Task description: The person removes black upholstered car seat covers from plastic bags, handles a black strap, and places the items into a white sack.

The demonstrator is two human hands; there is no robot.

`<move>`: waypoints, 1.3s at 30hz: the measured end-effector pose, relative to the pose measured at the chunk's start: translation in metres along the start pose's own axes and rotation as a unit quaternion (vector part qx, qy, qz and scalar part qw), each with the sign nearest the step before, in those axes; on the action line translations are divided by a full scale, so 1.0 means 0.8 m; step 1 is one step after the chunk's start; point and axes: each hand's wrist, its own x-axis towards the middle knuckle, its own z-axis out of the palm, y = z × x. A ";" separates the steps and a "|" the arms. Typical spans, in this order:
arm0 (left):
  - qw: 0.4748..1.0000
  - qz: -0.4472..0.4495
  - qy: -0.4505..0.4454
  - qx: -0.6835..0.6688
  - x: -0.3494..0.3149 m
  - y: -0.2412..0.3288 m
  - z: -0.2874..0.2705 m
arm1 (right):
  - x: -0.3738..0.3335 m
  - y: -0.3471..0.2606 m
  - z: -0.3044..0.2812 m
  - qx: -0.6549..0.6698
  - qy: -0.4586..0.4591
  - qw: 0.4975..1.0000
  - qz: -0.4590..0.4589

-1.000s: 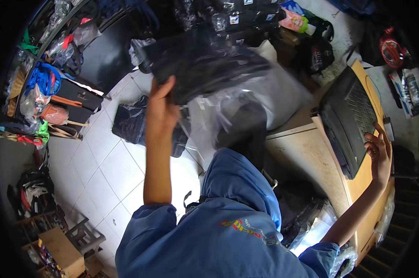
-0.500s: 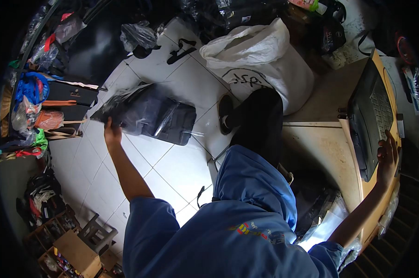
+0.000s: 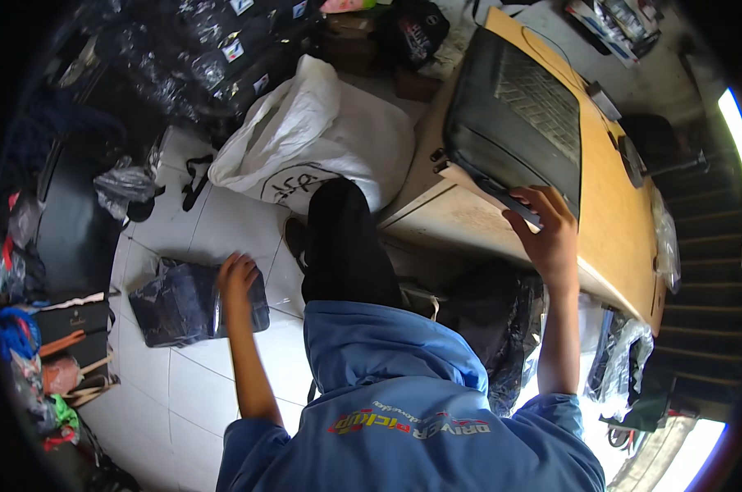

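Observation:
A black bag [image 3: 477, 135] with a textured panel lies flat on the wooden desk at the right. At its near edge, my right hand [image 3: 549, 230] has its fingers curled over the rim, with the thumb below. A flat black bag in clear plastic [image 3: 174, 307] lies on the tiled floor at the left. Above its right part is my left hand [image 3: 237, 279], fingers loosely bent and nothing visible in them. Whether that hand touches the plastic, I cannot tell.
A large white sack [image 3: 354, 135] stands open beyond my leg, against the desk [image 3: 605, 246]. Plastic-wrapped black goods [image 3: 182, 57] are piled at the far left. Colourful bags [image 3: 63, 373] hang at the left edge. Clear plastic [image 3: 629, 357] hangs below the desk's near end.
My view has swung right toward the desk. My left hand has let go of the plastic-wrapped bag, which now rests on the floor. My right hand has closed around the desk bag's edge.

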 end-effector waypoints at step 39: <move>0.640 0.554 -0.399 0.353 -0.177 0.117 0.511 | -0.234 0.430 -0.182 -0.132 0.120 0.967 0.180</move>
